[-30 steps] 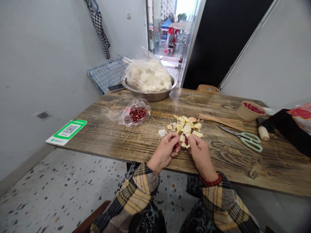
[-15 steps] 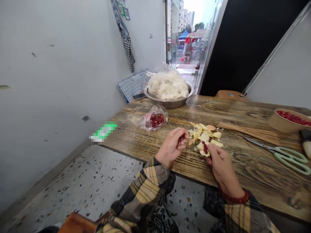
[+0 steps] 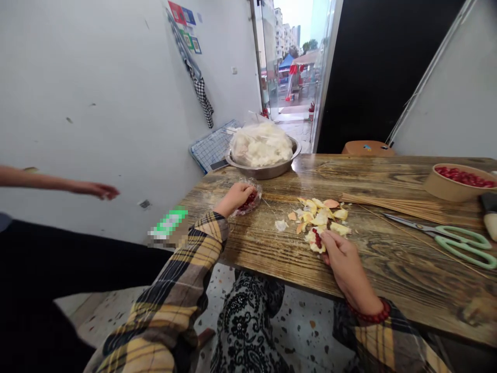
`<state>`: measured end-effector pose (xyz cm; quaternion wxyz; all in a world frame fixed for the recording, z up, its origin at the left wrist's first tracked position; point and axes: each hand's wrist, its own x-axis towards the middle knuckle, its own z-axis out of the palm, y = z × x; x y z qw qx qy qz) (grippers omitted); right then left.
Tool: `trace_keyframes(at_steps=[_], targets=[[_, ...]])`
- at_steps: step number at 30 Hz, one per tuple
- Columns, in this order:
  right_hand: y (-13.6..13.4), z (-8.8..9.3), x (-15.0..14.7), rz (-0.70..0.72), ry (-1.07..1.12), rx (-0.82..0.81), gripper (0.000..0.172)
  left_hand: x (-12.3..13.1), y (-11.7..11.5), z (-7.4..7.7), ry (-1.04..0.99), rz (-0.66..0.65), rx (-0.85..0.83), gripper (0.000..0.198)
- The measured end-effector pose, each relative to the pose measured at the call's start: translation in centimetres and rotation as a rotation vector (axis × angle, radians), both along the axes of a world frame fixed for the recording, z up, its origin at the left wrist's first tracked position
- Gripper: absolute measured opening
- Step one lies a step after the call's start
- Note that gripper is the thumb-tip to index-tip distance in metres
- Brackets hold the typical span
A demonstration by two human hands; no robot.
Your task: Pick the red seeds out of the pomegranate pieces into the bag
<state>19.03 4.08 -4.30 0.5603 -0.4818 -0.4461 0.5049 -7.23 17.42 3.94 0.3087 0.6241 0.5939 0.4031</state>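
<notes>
My left hand reaches over a clear plastic bag of red pomegranate seeds. Its fingers are together and curled down at the bag's mouth; the tips are hidden, and I cannot see what they hold. Close to the table's front edge, my right hand is closed on a piece of pomegranate, pale yellow with a row of red seeds showing. Just beyond it lies a heap of pomegranate peel, with one pale scrap off to its left.
A metal basin with a bagged white mass stands at the back. Right of the peel lie thin wooden sticks, green-handled scissors and a paper bowl of red pieces. At left, another person's arm extends into view.
My left hand has moved left and away from me, from beside the peel to the bag of seeds. My right hand still holds its piece. Another person has come in at left.
</notes>
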Motion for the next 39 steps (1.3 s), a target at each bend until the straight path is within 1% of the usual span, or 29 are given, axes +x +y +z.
trace_keyframes(at_steps=[2,7,10,13,16,19,22,24,26,28,31,35,39], targets=[[-0.1,0.0,0.0,0.008,0.011,-0.002,0.036,-0.1,-0.1,-0.4,0.009,-0.029,-0.014,0.009],[0.0,-0.2,0.1,0.009,0.012,0.001,0.036,-0.3,0.1,-1.1,0.004,-0.043,0.008,0.027],[0.1,-0.2,0.1,-0.005,0.019,-0.008,0.037,-0.5,-0.2,-0.9,0.001,-0.057,0.035,0.032],[0.2,0.1,0.1,-0.013,0.03,-0.003,0.037,0.2,-1.3,-0.4,-0.035,-0.055,0.06,0.034],[0.4,0.5,0.1,-0.011,0.025,0.013,0.036,2.5,-2.9,0.1,-0.133,-0.058,0.062,0.03],[0.5,0.7,0.0,-0.02,0.029,0.029,0.035,6.0,-5.1,-0.2,-0.238,-0.166,0.025,0.025],[0.6,0.8,-0.1,-0.041,0.065,0.037,0.033,9.6,-7.2,-1.4,-0.394,-0.281,-0.083,0.025],[0.7,0.8,-0.1,-0.049,0.084,0.045,0.033,11.6,-8.3,-2.4,-0.479,-0.302,-0.169,0.029],[0.8,0.8,-0.1,-0.042,0.085,0.057,0.032,13.1,-9.1,-3.4,-0.515,-0.337,-0.234,0.035],[0.8,0.7,-0.1,-0.017,0.068,0.072,0.031,13.9,-9.6,-4.1,-0.524,-0.374,-0.274,0.039],[0.8,0.7,0.0,-0.002,0.047,0.08,0.032,14.2,-9.9,-4.8,-0.574,-0.388,-0.326,0.038],[0.8,0.5,0.1,-0.024,0.064,0.035,0.037,13.5,-10.2,-5.2,-0.67,-0.406,-0.395,0.035],[0.7,0.6,0.0,-0.022,0.045,0.04,0.037,12.9,-10.5,-5.3,-0.68,-0.393,-0.39,0.034]])
